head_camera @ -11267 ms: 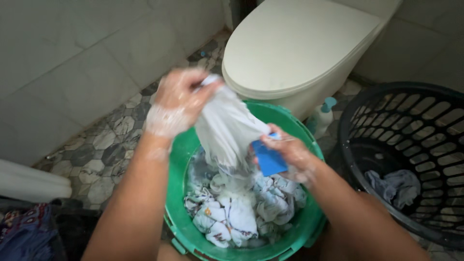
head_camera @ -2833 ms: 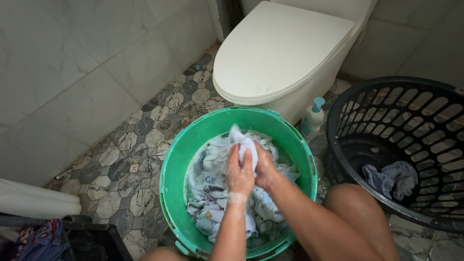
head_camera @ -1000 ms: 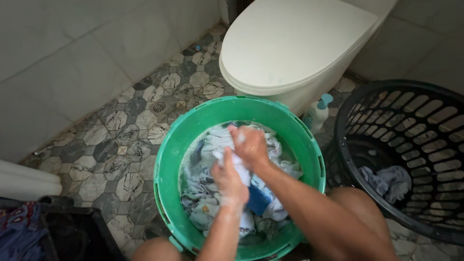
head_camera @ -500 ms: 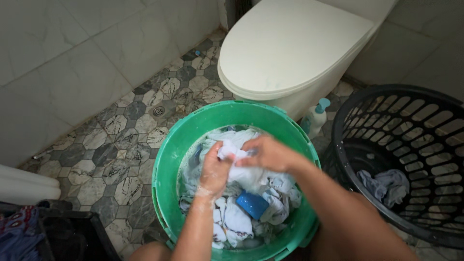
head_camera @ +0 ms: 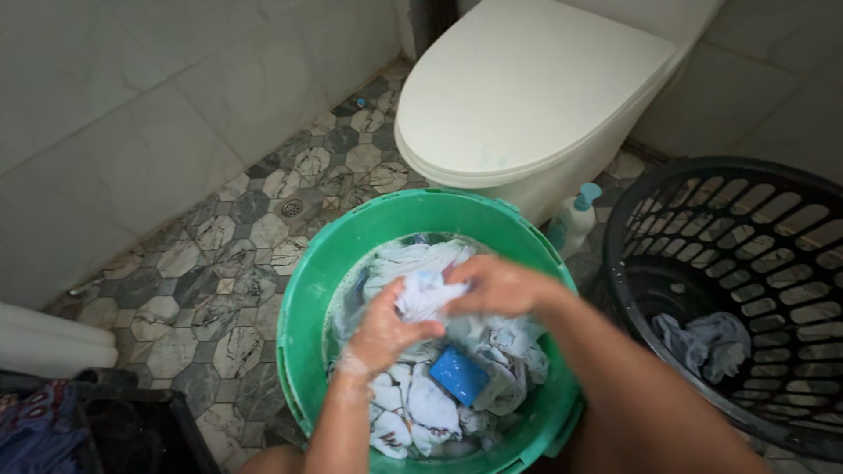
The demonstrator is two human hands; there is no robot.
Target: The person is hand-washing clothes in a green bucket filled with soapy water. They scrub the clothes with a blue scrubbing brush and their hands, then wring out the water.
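Head view: left hand (head_camera: pixel 386 329) and right hand (head_camera: pixel 496 285) are both closed on one bunched piece of white cloth (head_camera: pixel 421 294), held above the wet laundry in the green tub (head_camera: pixel 303 316). Half a second ago the hands sat lower and further apart; now they press together, knuckles meeting. The blue soap bar (head_camera: pixel 458 375) lies loose on the laundry just below them, so judged scrubbing by hand, soap set aside.

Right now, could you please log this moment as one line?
left hand + right hand: gripping white cloth | green tub: wet laundry, blue soap bar | black basket: beside tub
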